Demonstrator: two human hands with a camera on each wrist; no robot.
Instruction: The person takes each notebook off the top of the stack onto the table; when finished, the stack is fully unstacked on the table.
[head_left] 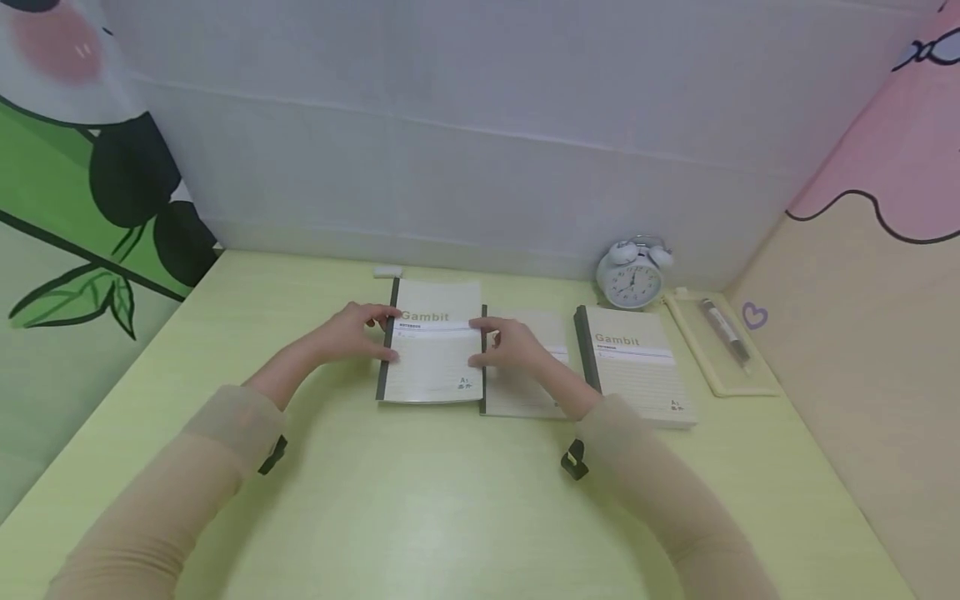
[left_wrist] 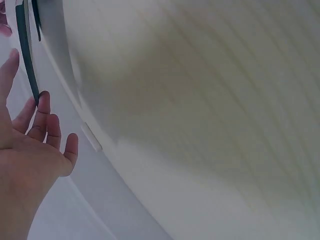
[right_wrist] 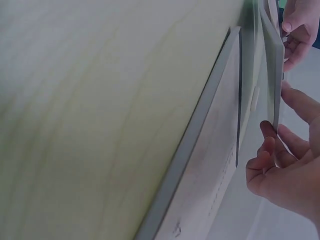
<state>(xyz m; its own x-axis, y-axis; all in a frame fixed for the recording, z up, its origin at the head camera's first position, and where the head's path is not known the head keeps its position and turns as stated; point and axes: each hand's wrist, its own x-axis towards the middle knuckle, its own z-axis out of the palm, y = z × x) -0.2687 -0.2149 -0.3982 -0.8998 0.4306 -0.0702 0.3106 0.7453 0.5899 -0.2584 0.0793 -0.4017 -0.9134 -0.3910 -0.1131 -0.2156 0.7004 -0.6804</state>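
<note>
Between left grip point(head_left: 351, 335) and right grip point(head_left: 514, 345), notebook point(head_left: 437, 358)

A study corner, it seems; whether in a home or a school cannot be told. The table point(head_left: 420, 508) carries notebooks point(head_left: 437, 367), an alarm clock point(head_left: 632, 283) and a pen point(head_left: 723, 328) in a pouch point(head_left: 712, 362), enclosed by a plain backdrop point(head_left: 480, 167) and 2 cartoon-decorated sides, the left wall point(head_left: 56, 217) and right wall point(head_left: 877, 275).
</note>
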